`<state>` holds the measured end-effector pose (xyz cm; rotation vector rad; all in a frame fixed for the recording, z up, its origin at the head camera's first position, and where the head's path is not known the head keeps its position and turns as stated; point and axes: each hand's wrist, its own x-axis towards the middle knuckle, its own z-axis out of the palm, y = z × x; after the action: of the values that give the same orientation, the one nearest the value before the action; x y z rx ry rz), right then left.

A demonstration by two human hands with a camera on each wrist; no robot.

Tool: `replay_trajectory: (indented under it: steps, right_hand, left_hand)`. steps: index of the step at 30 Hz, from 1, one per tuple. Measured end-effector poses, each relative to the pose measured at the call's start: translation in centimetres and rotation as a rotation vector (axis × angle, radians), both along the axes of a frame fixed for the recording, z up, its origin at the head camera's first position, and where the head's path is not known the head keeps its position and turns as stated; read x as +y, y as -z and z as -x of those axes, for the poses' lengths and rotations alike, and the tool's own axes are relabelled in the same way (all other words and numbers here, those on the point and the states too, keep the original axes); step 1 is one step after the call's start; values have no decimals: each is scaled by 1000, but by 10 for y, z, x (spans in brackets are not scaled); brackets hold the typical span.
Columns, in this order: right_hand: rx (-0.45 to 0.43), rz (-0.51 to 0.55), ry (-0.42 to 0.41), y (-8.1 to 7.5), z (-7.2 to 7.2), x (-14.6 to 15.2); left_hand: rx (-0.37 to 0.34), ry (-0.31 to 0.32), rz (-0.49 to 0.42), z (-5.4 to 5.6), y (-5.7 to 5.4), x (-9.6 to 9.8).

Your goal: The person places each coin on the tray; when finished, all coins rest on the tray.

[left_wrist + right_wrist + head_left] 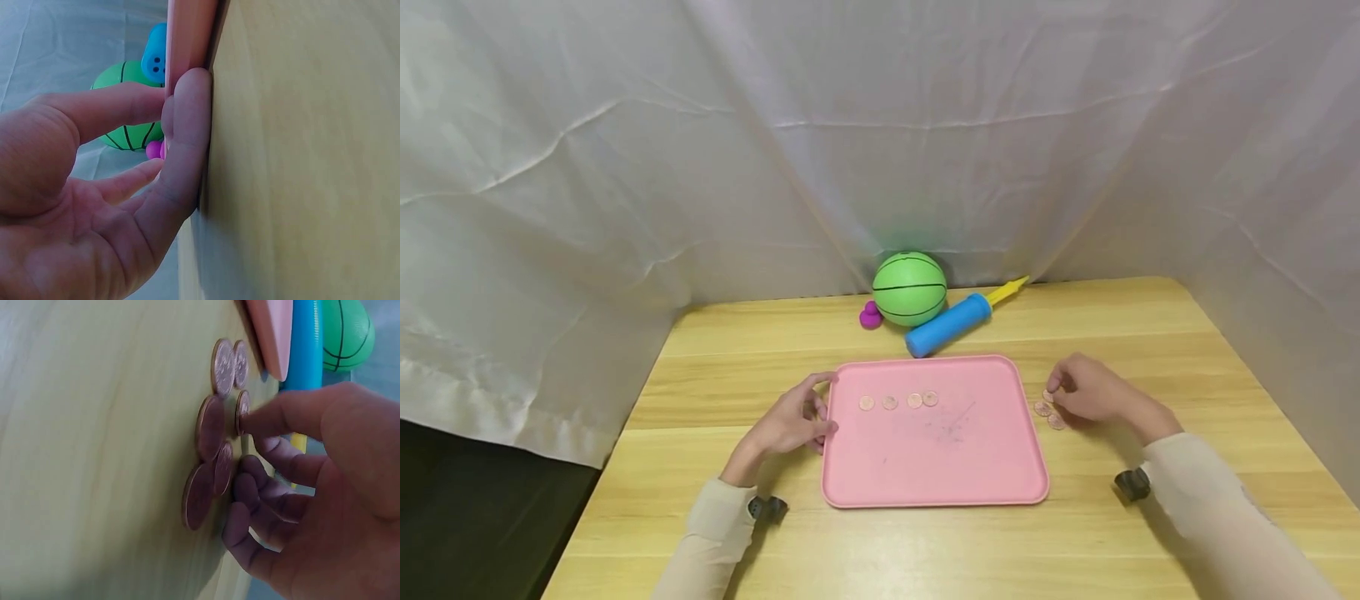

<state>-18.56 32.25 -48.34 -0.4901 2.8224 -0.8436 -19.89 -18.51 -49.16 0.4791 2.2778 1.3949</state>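
A pink tray (940, 467) lies on the wooden table, with several copper-coloured coins (890, 403) in a row across its upper half. At its left edge, my left hand (793, 421) grips the rim; the left wrist view shows thumb and fingers at the tray wall (187, 37). My right hand (1090, 389) is right of the tray, low over a small group of loose coins (212, 428) on the table. Its thumb and curled index finger pinch at one coin (242, 412) in the right wrist view, the other fingers bent close to the tabletop.
Behind the tray stand a green ball (910, 289) with black lines, a small purple object (870, 316) and a blue hand pump (951, 325) with a yellow nozzle (1009, 289). A pale curtain (925, 150) hangs along the table's back edge.
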Motion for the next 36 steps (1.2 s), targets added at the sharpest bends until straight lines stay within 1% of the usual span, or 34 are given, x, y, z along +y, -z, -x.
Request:
replay_trajectory:
  steps: [3,8,11,15,17,20,25,28,32,34,36]
  right_hand:
    - [22,-5,-9,1,-2,0]
    - [63,-56,-20,-3,-4,1]
    - [58,-74,-23,-6,-3,0]
    - [3,-64,-20,-7,2,-2]
    - [-31,-47,-16,-6,4,-2]
    - [-54,-13,-10,-3,6,-2]
    - [-27,92,5,0,7,-9]
    - [1,146,40,-2,5,-19]
    - [15,195,105,-9,4,-39]
    - [19,222,116,-12,5,-50]
    - [1,256,117,-14,7,-61]
  left_hand:
    - [1,4,3,0,0,1]
    - [0,-1,3,0,-2,1]
    - [1,-4,5,0,-3,1]
    - [2,-7,6,0,-3,1]
    - [3,-3,5,0,-2,1]
    - [6,4,6,1,-2,1]
    - [4,-9,9,1,-2,0]
    - [4,-11,5,2,-2,0]
    - [4,-1,-2,1,-1,0]
    - [4,1,-3,1,0,0]
    - [7,-2,1,1,0,1]
